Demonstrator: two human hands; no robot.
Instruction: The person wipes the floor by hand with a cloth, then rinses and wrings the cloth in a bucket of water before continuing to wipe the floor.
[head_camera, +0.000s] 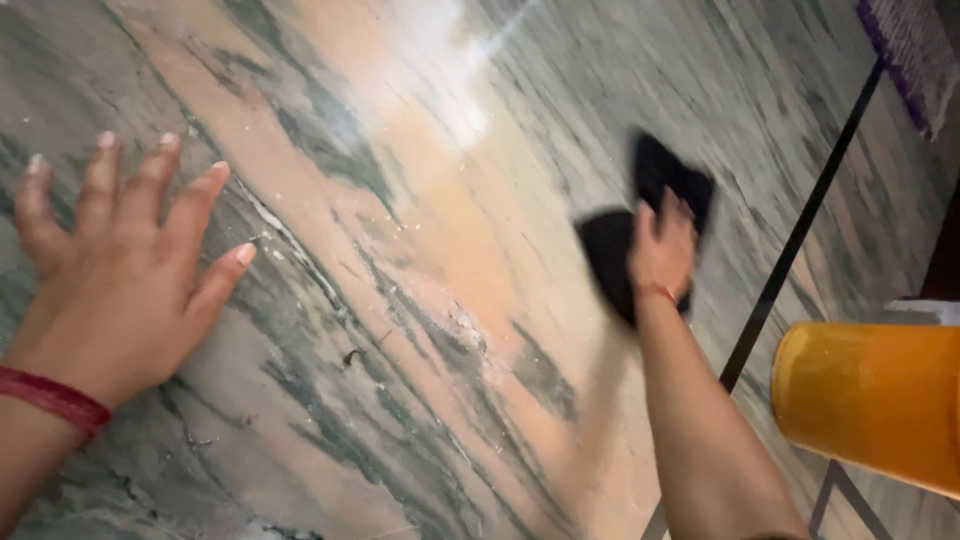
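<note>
- Marble floor (420, 400) fills almost your whole view: polished stone, streaked in grey-green and a salmon-pink band that runs from upper left toward lower right, with a bright glare patch near the top centre.
- Pale specks and crumbs of grit lie scattered on the stone along the pink band, between your two hands.
- Dark inlay line (800, 235) crosses the floor on the right, running from the upper right corner down toward the bottom edge, just beside your right forearm.
- Orange cylindrical container (870, 400) sits at the lower right edge, lying toward you with its rounded end facing the middle of the view; it is close to the camera and apart from both hands.
- Purple-edged mat (915, 50) shows only as a corner at the top right, well apart from everything else.
- Your left hand (120, 280) rests flat on the marble at the left, fingers spread wide and holding nothing; a red thread band (50, 398) circles the wrist.
- Your right hand (662, 250) is stretched out ahead, pressed down on a black cloth (610, 250), which lies on the floor right of centre, just left of the dark line. The hand and cloth are blurred, so the grip looks like fingers bunched over the fabric, but you cannot tell exactly.
</note>
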